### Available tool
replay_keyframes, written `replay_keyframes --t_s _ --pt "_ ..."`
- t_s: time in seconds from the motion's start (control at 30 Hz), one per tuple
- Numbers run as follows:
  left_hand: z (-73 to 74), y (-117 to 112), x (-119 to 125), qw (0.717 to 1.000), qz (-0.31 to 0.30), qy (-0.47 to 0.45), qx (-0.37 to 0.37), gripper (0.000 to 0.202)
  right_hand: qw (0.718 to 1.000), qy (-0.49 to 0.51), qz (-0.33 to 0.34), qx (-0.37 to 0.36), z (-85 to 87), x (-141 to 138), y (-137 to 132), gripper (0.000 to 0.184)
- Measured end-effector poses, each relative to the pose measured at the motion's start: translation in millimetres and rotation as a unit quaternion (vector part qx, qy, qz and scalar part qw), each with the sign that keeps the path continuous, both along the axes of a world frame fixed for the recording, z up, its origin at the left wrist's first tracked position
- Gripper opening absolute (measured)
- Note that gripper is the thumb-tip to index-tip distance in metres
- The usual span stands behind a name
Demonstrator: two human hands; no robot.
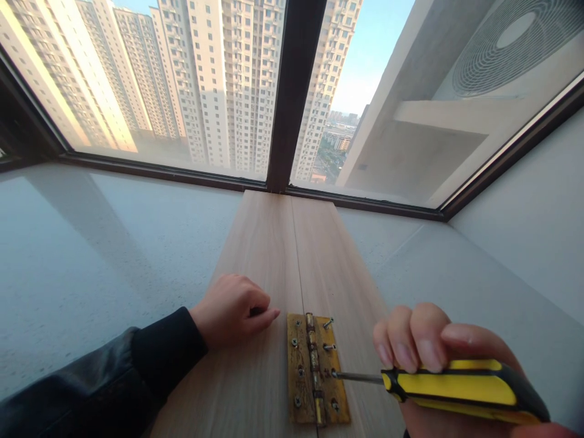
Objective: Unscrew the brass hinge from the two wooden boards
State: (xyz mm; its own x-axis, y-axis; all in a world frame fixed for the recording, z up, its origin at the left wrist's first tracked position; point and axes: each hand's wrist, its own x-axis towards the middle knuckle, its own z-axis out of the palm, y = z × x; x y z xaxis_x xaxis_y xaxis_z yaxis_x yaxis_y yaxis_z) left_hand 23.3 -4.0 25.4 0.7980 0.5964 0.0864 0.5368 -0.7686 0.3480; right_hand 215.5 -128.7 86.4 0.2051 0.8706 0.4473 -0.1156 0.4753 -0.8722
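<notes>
I saw the hinge (314,370) across the seam (298,261) between two boards (253,243): left-leaf screws (294,342) looked seated, two right-leaf screws (328,347) stood proud. My right hand (431,337) gripped the screwdriver (456,387), tip at a third; my left hand (230,309) made a loose fist.

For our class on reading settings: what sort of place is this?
Probably a window nook high in an apartment building, judging by the dark window frame, pale speckled ledge and tall towers outside.
</notes>
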Motion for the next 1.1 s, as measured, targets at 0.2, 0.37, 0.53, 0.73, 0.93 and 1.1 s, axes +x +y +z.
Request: replay_keyframes --t_s 0.2,0.37,0.53,0.73,0.93,1.1 --pt "-1.0 -0.1 -0.5 1.0 -0.004 0.005 -0.004 0.042 0.995 -0.014 -0.035 0.095 -10.3 6.6 -2.9 0.033" --pt "-0.9 -0.3 -1.4 1.0 -0.005 0.001 -0.001 0.043 0.991 -0.031 -0.001 0.128 -13.1 12.4 -0.8 0.035" --pt "-0.4 -0.6 -1.4 1.0 -0.003 0.006 -0.003 0.042 0.99 -0.051 0.002 0.129 -13.6 15.1 -1.5 0.035" --pt "-2.6 -0.4 -1.5 1.0 -0.004 -0.005 0.008 0.043 0.987 -0.048 -0.033 0.15 -12.9 10.4 -0.9 0.033" --pt "-1.5 0.7 -0.3 1.0 -0.003 0.001 0.006 0.042 0.988 -0.056 -0.009 0.14 -14.4 13.5 -3.9 0.035" --pt "-0.7 -0.6 -0.8 1.0 0.006 0.016 -0.005 0.042 0.992 -0.055 -0.033 0.105 -15.8 15.3 -8.8 0.036"
